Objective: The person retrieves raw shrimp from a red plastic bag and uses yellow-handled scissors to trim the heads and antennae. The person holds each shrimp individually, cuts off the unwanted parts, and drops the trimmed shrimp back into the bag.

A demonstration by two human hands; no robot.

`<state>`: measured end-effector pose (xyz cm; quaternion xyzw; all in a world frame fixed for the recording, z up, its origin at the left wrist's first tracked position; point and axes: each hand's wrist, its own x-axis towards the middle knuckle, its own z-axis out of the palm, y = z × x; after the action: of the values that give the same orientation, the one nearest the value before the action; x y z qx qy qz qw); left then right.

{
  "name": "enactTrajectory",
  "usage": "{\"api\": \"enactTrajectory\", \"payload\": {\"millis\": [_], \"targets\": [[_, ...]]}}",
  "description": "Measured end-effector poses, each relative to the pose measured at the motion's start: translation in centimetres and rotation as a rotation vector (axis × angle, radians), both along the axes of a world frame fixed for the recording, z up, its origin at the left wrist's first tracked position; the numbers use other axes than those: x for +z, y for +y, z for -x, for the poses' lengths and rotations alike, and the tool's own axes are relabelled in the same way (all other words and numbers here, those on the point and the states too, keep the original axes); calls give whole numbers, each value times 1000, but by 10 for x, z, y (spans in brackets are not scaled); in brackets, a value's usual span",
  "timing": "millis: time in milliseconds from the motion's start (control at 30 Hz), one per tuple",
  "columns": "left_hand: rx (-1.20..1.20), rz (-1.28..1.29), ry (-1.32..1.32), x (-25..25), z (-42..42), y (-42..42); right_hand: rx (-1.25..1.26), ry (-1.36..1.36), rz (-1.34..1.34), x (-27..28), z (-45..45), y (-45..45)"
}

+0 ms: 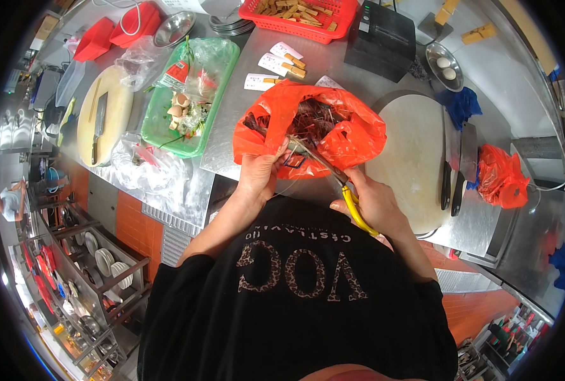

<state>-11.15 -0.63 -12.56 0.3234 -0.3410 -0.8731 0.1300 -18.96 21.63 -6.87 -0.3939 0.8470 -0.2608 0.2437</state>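
A red plastic bag [363, 135] lies wide open on the steel counter before me, with dark raw prawns [313, 119] and their thin feelers inside. At the bag's near edge, my left hand [257, 174] pinches a greyish prawn [297, 146] between thumb and fingers. My right hand [377, 200] grips kitchen scissors [353, 209] by their yellow handles. Their blades point up and left, reaching the prawn in my left hand; whether they touch it cannot be made out.
On the right is a round chopping board [406, 157] with two cleavers [462, 162]. A green basket [225, 95] of eggshells and scraps stands left, beside another board [116, 105] bearing a knife. Paper slips [273, 62], a red basket of clothespins [292, 28] and a black printer [382, 43] are behind.
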Motion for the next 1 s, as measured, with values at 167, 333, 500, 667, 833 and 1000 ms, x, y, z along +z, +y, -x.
{"api": "enactTrajectory", "payload": {"millis": [167,333,500,667,833,1000], "targets": [[-4,0,-15,6,2,0,9,-46,37,-7,-1,1],[7,-52,8,6,1,-2,16,-189,75,-10,3,2],[-5,15,-10,10,2,2,47,-256,41,-5,6,0],[-42,36,0,8,1,-1,52,-274,-67,-1,8,-2],[-15,4,52,8,0,-2,-8,-494,-1,6,9,2],[-26,17,11,13,0,-2,5,-482,94,-5,10,4]]}}
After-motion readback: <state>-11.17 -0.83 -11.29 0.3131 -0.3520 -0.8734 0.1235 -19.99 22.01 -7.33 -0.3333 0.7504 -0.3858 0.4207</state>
